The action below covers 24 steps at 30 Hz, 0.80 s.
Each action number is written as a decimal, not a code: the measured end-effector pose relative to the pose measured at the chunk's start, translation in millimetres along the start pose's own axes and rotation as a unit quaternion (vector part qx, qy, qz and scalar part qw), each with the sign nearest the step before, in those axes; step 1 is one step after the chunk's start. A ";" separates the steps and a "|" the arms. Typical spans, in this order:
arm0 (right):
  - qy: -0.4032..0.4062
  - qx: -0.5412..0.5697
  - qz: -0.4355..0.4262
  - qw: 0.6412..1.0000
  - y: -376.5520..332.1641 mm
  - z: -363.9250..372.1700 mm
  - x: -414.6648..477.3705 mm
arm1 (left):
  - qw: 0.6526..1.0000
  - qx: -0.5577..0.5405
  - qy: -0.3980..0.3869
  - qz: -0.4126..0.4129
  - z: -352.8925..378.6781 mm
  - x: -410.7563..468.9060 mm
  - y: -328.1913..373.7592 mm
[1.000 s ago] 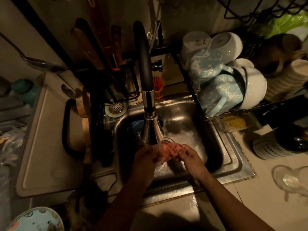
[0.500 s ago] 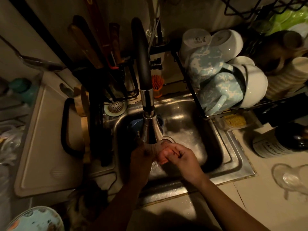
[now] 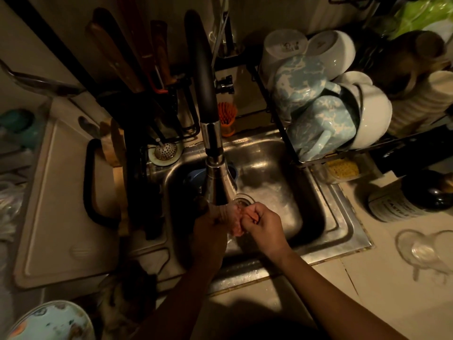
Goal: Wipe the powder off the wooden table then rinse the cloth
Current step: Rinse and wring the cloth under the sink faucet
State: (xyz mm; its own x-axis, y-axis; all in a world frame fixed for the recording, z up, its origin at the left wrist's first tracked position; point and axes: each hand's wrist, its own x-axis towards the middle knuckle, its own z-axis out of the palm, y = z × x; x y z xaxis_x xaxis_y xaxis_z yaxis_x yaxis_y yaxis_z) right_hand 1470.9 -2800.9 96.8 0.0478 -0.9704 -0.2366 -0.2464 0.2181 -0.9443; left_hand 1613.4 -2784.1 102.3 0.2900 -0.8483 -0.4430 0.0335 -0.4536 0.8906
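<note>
**Cloth held under the running tap**

Both hands meet over the near part of the sink (image 3: 343, 241), directly below the head of the tap (image 3: 217, 185). Between them is the cloth (image 3: 234, 220), a small pinkish wad bunched tight. The left hand (image 3: 210, 234) grips it from the left with fingers curled round it, though that side is in shadow. The right hand (image 3: 263, 225) is closed into a fist and pinches the other end.

Held this way, the wad sits right in the stream, so the water runs through it and drops towards the drain (image 3: 242, 200) just beyond. Gripping from both sides likely lets the person rub or wring the fabric to free the powder.

This looks like the rinsing step. The wooden table is not in view.

To the far right, a rack (image 3: 274, 101) of mugs (image 3: 321, 128) hangs over the sink edge. A cutting board (image 3: 61, 204) lies well to the left.
</note>
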 end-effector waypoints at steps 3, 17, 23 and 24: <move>-0.063 0.007 -0.035 0.997 -2.5 7.5 -10.5 | 0.999 -0.018 0.032 0.010 0.4 3.0 6.0; -0.052 0.182 0.051 0.981 -12.0 5.3 -14.2 | 1.000 0.021 0.008 0.022 -7.6 18.4 -1.5; 0.022 0.166 0.047 0.985 -6.7 8.6 -6.7 | 0.996 0.081 -0.008 0.039 -8.1 17.5 -22.9; -0.006 0.158 0.037 0.987 -8.5 9.2 -10.0 | 0.997 0.076 0.004 0.034 -7.8 13.1 -13.1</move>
State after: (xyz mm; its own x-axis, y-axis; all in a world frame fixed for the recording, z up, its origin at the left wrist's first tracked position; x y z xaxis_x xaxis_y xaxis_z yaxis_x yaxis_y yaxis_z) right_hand 1481.4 -2792.0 105.0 0.0537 -0.9497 -0.3086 0.0637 0.3117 -0.9480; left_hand 1624.3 -2787.2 85.7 0.2939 -0.8767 -0.3808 -0.1318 -0.4317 0.8923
